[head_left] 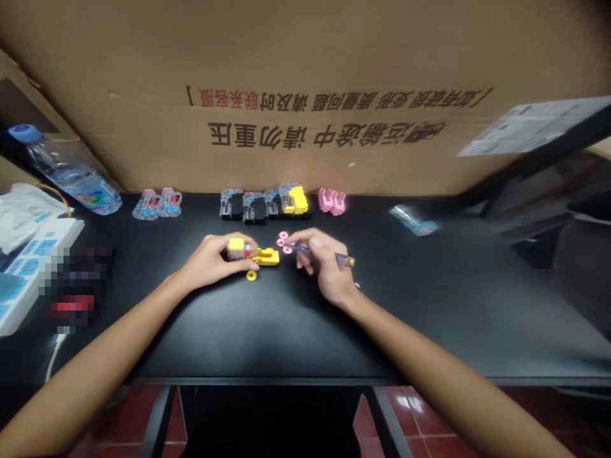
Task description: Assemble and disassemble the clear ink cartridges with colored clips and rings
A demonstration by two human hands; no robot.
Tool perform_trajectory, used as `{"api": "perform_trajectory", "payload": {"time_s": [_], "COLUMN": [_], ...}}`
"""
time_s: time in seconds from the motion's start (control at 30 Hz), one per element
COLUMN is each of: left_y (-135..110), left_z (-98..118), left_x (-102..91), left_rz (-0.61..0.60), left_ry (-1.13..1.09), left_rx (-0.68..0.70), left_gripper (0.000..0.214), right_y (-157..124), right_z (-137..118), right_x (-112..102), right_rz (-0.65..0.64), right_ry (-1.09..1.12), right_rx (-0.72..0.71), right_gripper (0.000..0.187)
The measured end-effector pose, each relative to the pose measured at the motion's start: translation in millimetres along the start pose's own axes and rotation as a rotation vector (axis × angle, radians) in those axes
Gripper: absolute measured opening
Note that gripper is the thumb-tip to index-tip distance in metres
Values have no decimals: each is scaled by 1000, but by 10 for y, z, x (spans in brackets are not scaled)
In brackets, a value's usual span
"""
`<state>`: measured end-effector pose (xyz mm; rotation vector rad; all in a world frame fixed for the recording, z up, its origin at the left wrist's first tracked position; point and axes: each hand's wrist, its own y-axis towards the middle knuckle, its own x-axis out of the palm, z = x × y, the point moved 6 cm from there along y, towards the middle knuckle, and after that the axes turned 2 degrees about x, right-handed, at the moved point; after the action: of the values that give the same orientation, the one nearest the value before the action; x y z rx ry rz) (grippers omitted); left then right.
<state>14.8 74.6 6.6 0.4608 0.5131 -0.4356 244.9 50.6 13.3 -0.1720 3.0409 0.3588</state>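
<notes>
My left hand (pixel 214 257) is closed around a small clear plastic case with a yellow end (pixel 235 247). A yellow plastic part (pixel 267 257) sticks out to the right of those fingers; whether it is joined to the case I cannot tell. Just below lies a flat yellow ring (pixel 251 275) on the table. My right hand (pixel 327 257) grips a slim screwdriver-like tool with a purple handle (pixel 344 260) and a brass-coloured end. Its front end points left and is too blurred to make out. Several pink rings (pixel 287 250) lie beside the right fingertips.
Along the cardboard (pixel 286 51) at the back stand clear and black plastic units (pixel 254 208), pink parts (pixel 331 201) and clear pieces with pink tops (pixel 158 203). A water bottle (pixel 71 172) and a white power strip (pixel 42 267) are left. A clear packet (pixel 414 220) lies right.
</notes>
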Motion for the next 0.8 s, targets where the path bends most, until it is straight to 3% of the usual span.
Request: {"api": "perform_trajectory", "payload": {"time_s": [0.1,0.17,0.23,0.37,0.47,0.7,0.8], "left_y": [0,-11,-22,-30,-29,-17,-10], "left_z": [-39,-86,-148,-251,-263,-277,-312], "left_x": [-145,-237,-289,-296,-278,-221,-202], "left_rz": [189,314,388,424,417,387,375], "left_ry": [24,30,10,-61,-87,-163,-207], "left_rx": [-50,-87,-123,-167,-168,-171,-172], "left_gripper": [38,40,43,48,48,50,55], "right_y": [27,40,27,-89,-142,12,68], "right_z": [-20,-40,-65,-77,-52,28,48], "right_x": [-103,-78,26,312,398,163,44], "right_rz": [99,60,-56,-355,-437,-242,-142], "right_ry": [20,-68,-184,-282,-292,-352,-312], "right_rx": [-55,-37,-26,-64,-83,-33,-8], "right_gripper": [31,26,23,22,21,23,35]}}
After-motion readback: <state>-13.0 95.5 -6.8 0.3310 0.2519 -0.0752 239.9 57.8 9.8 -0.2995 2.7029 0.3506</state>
